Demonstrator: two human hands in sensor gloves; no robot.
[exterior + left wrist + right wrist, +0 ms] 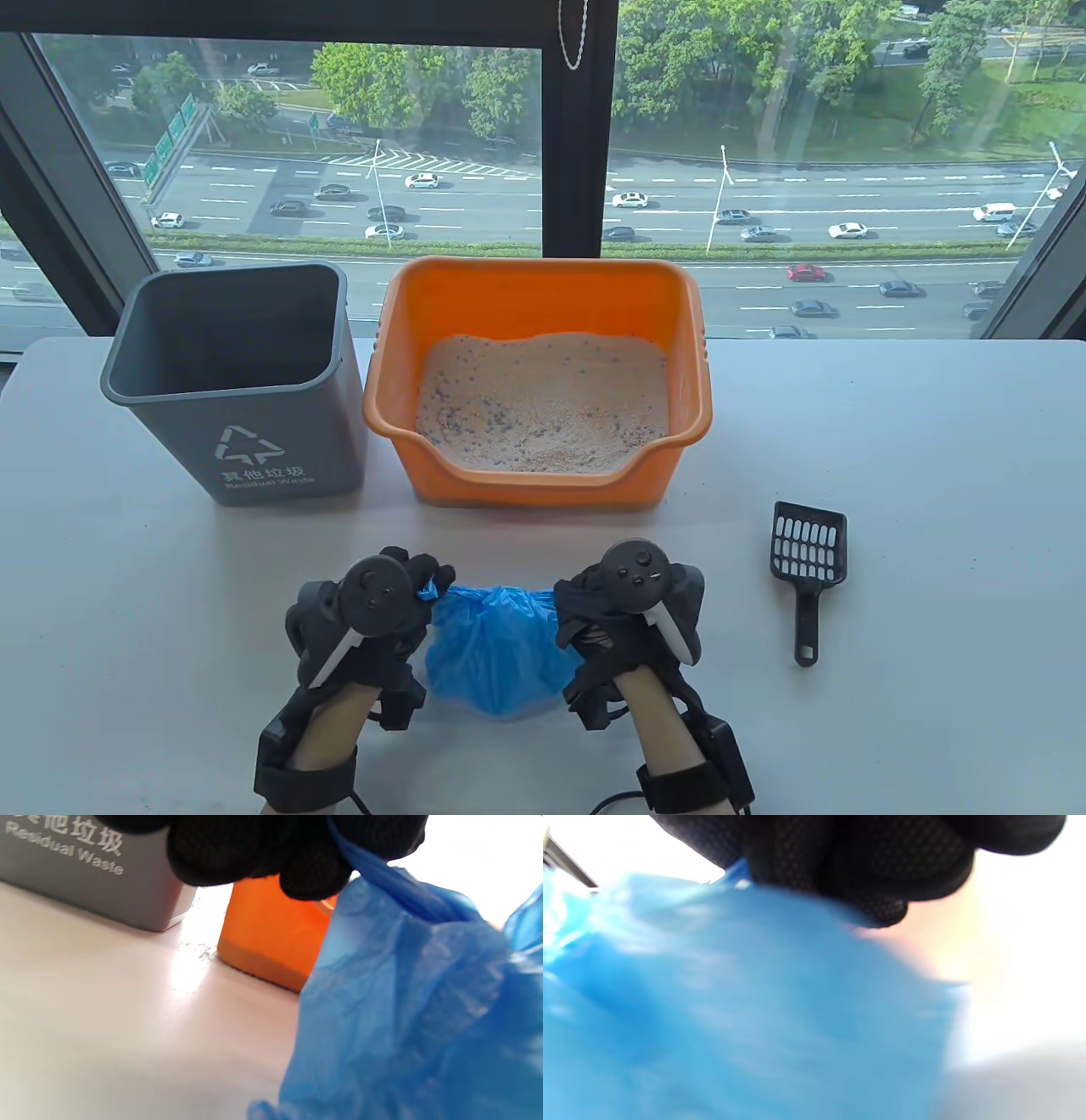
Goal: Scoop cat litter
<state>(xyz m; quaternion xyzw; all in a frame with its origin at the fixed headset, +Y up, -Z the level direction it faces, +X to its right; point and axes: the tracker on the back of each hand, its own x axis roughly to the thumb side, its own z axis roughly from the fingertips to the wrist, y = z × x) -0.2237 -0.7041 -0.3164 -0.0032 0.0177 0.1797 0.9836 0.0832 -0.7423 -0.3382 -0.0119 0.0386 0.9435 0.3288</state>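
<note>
Both hands hold a blue plastic bag [496, 649] between them, low over the table's front. My left hand [424, 581] grips the bag's left top edge, and its fingers [309, 878] close on blue plastic [403, 993]. My right hand [570, 613] grips the right top edge; the bag [734, 1005] fills the blurred right wrist view. An orange litter box [543, 382] holding pale litter [543, 399] stands behind the hands. A black slotted scoop [806, 564] lies on the table to the right, untouched.
A grey waste bin [233, 382] stands left of the litter box, close beside it; it also shows in the left wrist view [85, 878]. The white table [916, 509] ends at a window behind them.
</note>
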